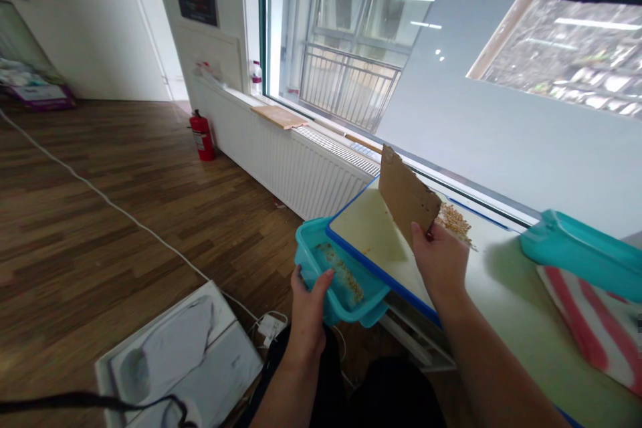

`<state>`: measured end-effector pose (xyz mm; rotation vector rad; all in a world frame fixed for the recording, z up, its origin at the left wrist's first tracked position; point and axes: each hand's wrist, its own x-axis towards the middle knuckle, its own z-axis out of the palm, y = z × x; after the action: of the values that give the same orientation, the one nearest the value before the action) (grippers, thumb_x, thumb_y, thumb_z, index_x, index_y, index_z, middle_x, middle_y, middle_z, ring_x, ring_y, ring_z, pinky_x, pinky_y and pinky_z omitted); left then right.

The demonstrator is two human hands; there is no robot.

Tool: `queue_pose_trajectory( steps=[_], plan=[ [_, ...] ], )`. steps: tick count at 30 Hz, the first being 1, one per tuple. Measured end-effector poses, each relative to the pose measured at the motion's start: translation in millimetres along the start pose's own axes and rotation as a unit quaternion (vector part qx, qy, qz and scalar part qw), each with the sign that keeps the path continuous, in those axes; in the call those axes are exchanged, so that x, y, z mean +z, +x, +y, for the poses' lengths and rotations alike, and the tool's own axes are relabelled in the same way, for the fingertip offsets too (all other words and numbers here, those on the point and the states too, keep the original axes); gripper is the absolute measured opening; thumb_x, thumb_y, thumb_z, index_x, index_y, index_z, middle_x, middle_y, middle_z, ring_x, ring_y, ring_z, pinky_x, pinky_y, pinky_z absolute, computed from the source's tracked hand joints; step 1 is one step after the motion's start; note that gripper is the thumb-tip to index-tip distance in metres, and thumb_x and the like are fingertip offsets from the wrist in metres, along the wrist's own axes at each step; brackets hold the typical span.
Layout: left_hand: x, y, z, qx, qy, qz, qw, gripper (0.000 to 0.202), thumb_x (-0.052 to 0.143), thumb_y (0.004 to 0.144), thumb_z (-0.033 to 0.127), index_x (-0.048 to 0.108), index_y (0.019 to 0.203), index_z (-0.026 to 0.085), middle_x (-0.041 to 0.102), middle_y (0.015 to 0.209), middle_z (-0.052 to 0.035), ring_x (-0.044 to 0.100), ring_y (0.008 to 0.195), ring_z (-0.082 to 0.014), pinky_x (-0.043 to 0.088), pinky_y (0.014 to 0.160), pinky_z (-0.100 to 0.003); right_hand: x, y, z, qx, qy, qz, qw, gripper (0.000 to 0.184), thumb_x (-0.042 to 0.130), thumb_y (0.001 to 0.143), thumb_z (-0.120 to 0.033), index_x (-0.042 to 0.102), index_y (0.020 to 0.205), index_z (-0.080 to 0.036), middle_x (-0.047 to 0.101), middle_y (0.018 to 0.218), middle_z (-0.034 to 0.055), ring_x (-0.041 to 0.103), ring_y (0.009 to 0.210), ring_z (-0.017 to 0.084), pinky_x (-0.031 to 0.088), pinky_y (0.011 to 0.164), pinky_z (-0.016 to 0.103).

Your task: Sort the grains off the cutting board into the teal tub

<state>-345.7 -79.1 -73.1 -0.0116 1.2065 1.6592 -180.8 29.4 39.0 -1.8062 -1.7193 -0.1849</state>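
Note:
My left hand (309, 297) grips the near wall of a turquoise plastic basket (335, 267), which is held just under the edge of a pale table (361, 224) with a blue rim. Some small yellowish grains (346, 274) lie along the bottom of the basket. In my right hand (441, 257) is a torn piece of brown cardboard (405, 194), stood on its edge on the tabletop. Right behind the cardboard is a pile of orange-yellow grains (455, 221), partly hidden by it and by my hand. A few stray grains dot the table on the basket's side.
To the right are a second turquoise basket (582, 247) and a red-and-white striped cloth (592, 314). A white radiator (295, 164) runs below the window. On the floor are a red fire extinguisher (202, 137), a white box (185, 361) and a white cable (110, 204).

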Motion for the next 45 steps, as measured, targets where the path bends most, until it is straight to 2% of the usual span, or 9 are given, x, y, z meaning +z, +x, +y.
queue_pose_trajectory(
  steps=[11, 16, 19, 25, 32, 36, 40, 42, 45],
  plan=[
    [-2.5, 1.8, -0.4, -0.007, -0.009, -0.007, 1.0, 0.095, 0.084, 0.078, 0.029, 0.031, 0.156, 0.021, 0.058, 0.145, -0.0191, 0.064, 0.125, -0.0276, 0.055, 0.099, -0.037, 3.5, -14.3, 9.0, -0.031, 0.064, 0.008, 0.997, 0.038, 0.05, 0.081, -0.051, 0.067, 0.071, -0.018, 0.057, 0.055, 0.0045, 0.05, 0.055, 0.017, 0.031, 0.058, 0.029],
    [-4.2, 9.8, 7.1, -0.015, -0.005, 0.024, 1.0, 0.073, 0.077, 0.085, 0.032, 0.045, 0.148, 0.018, 0.062, 0.14, -0.0178, 0.064, 0.125, -0.0281, 0.055, 0.1, -0.039, -1.4, -20.3, 12.4, -0.045, 0.097, 0.001, 0.994, 0.043, 0.05, 0.078, -0.06, 0.056, 0.059, -0.022, 0.055, 0.05, 0.0038, 0.051, 0.05, 0.017, 0.034, 0.055, 0.029],
    [-6.4, 14.0, 13.7, -0.006, -0.008, 0.044, 0.999, 0.069, 0.075, 0.086, 0.032, 0.046, 0.147, 0.018, 0.062, 0.141, -0.0172, 0.065, 0.124, -0.0286, 0.055, 0.099, -0.04, -5.6, -24.3, 14.4, -0.053, 0.111, 0.001, 0.992, 0.048, 0.05, 0.078, -0.065, 0.049, 0.053, -0.024, 0.052, 0.045, 0.003, 0.05, 0.046, 0.017, 0.034, 0.053, 0.029],
    [-9.7, 17.2, 19.8, 0.019, 0.004, 0.02, 1.0, 0.078, 0.08, 0.082, 0.034, 0.043, 0.15, 0.019, 0.061, 0.142, -0.0179, 0.065, 0.124, -0.0299, 0.055, 0.099, -0.04, -14.2, -31.5, 24.1, -0.062, 0.143, -0.028, 0.987, 0.049, 0.055, 0.078, -0.067, 0.059, 0.059, -0.022, 0.059, 0.048, 0.0038, 0.056, 0.047, 0.018, 0.037, 0.05, 0.028],
    [-7.5, 21.1, 29.1, 0.022, 0.027, -0.024, 0.999, 0.08, 0.077, 0.085, 0.033, 0.039, 0.154, 0.016, 0.058, 0.146, -0.0203, 0.065, 0.123, -0.0296, 0.055, 0.099, -0.039, -23.2, -41.2, 32.8, -0.13, 0.156, -0.034, 0.979, 0.048, 0.059, 0.081, -0.059, 0.059, 0.051, -0.022, 0.057, 0.045, 0.0029, 0.056, 0.043, 0.017, 0.041, 0.049, 0.028],
    [-6.0, 21.2, 34.3, 0.017, 0.034, -0.02, 0.999, 0.076, 0.074, 0.087, 0.031, 0.041, 0.153, 0.015, 0.057, 0.147, -0.0215, 0.064, 0.124, -0.0303, 0.056, 0.097, -0.039, -28.9, -46.7, 37.1, -0.179, 0.156, -0.048, 0.97, 0.041, 0.058, 0.086, -0.055, 0.074, 0.066, -0.022, 0.066, 0.055, 0.0045, 0.066, 0.054, 0.021, 0.049, 0.054, 0.029],
    [-5.1, 20.9, 34.0, 0.019, 0.031, -0.017, 0.999, 0.076, 0.075, 0.086, 0.03, 0.041, 0.152, 0.014, 0.057, 0.146, -0.0216, 0.064, 0.125, -0.0295, 0.054, 0.099, -0.037, -32.3, -48.4, 46.1, -0.22, 0.132, -0.062, 0.964, 0.036, 0.059, 0.086, -0.053, 0.079, 0.076, -0.025, 0.073, 0.066, 0.0039, 0.072, 0.064, 0.023, 0.054, 0.06, 0.03],
    [-5.2, 20.7, 32.1, 0.02, 0.033, -0.013, 0.999, 0.078, 0.075, 0.085, 0.03, 0.04, 0.153, 0.014, 0.057, 0.146, -0.0216, 0.064, 0.125, -0.0294, 0.054, 0.1, -0.038, -34.2, -47.7, 50.0, -0.218, 0.121, -0.076, 0.965, 0.033, 0.062, 0.085, -0.053, 0.081, 0.079, -0.026, 0.077, 0.073, 0.0034, 0.074, 0.07, 0.024, 0.056, 0.064, 0.03],
    [-5.4, 19.8, 28.6, 0.026, 0.044, -0.004, 0.999, 0.081, 0.077, 0.084, 0.03, 0.038, 0.154, 0.014, 0.056, 0.148, -0.0215, 0.061, 0.129, -0.0306, 0.052, 0.103, -0.039, -41.1, -46.5, 49.8, -0.166, 0.114, -0.087, 0.976, 0.036, 0.063, 0.08, -0.057, 0.08, 0.074, -0.026, 0.077, 0.073, 0.0041, 0.075, 0.072, 0.026, 0.056, 0.065, 0.032]
  ],
)
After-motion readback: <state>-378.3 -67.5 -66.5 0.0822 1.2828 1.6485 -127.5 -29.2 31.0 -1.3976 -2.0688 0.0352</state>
